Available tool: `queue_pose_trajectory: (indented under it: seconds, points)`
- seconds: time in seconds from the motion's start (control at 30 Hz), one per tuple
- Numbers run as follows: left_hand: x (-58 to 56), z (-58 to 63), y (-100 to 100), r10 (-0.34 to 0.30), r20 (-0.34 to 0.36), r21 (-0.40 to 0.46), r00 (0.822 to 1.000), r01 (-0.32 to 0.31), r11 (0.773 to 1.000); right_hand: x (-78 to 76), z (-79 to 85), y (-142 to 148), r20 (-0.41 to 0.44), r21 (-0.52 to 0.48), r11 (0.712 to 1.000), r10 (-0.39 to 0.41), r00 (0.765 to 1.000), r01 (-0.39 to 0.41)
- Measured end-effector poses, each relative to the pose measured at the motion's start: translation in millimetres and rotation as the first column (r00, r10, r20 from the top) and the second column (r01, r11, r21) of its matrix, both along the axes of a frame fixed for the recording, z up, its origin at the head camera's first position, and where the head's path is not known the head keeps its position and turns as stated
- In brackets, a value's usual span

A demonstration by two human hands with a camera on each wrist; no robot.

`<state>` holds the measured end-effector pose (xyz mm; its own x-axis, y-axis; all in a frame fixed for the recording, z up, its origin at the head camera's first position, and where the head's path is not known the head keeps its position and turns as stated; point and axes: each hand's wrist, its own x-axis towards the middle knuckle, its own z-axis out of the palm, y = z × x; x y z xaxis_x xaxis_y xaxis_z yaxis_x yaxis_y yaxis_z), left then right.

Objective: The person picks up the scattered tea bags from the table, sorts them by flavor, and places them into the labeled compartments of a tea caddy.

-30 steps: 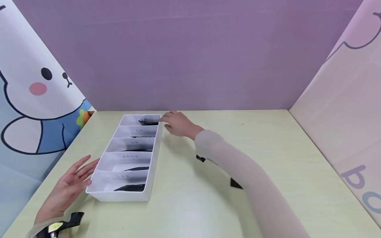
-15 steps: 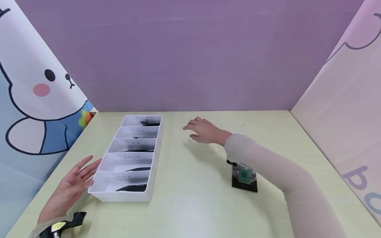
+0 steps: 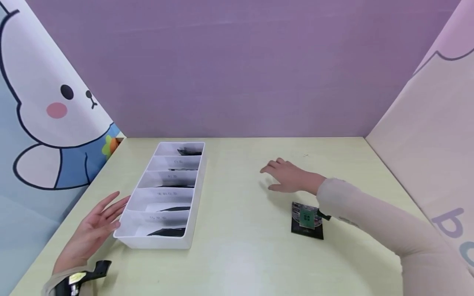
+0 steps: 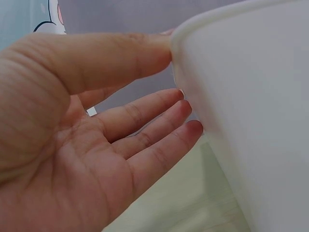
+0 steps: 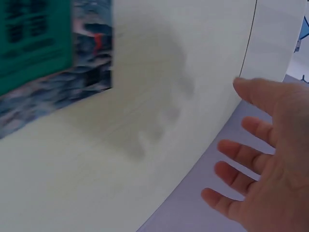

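Observation:
A white box divided into several compartments stands on the left half of the table, with dark packets lying inside. My left hand rests its fingertips against the box's left side, fingers straight; the left wrist view shows the thumb touching near the rim. Above the table, my right hand hovers with spread fingers and holds nothing. Just in front of it lies a flat black packet with a green label, partly cut off in the right wrist view. The right cuff is close to the packet's right edge.
A pale wooden table bears everything. A purple panel closes off the back, and printed panels with cartoon figures stand at left and right. Handwritten labels mark the box's compartment walls.
My right hand has moved from the box's far right corner rightward and nearer, uncovering the packet on the table. The left hand stays at the box.

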<state>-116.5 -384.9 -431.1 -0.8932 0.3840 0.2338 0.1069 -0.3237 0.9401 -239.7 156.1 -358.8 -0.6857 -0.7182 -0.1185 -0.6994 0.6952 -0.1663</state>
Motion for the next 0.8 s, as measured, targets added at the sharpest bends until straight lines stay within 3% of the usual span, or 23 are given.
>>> queue_pose_trajectory:
  seconds: [0.17, 0.43, 0.7, 0.8]
  points:
    - [-1.0, -1.4, 1, -0.018, -0.020, 0.023, 1.000, 0.019, 1.000, 13.9, -3.1, 24, 0.113, 0.055, 0.997, -0.061, 0.992, 0.055]
    - [-2.7, 1.0, 1, -0.012, -0.018, -0.007, 1.000, 0.011, 1.000, 40.0, -8.2, 50, 0.188, 0.068, 0.993, -0.112, 0.976, 0.101]
    - [-3.4, -0.6, 2, -0.017, -0.035, -0.002, 0.999, 0.017, 1.000, 63.9, -3.3, 66, 0.220, 0.179, 0.978, -0.150, 0.964, 0.111]
    - [-2.3, -1.5, 1, -0.015, -0.033, -0.003, 0.999, 0.015, 1.000, 69.0, -8.2, 69, 0.244, 0.169, 0.977, -0.169, 0.955, 0.130]
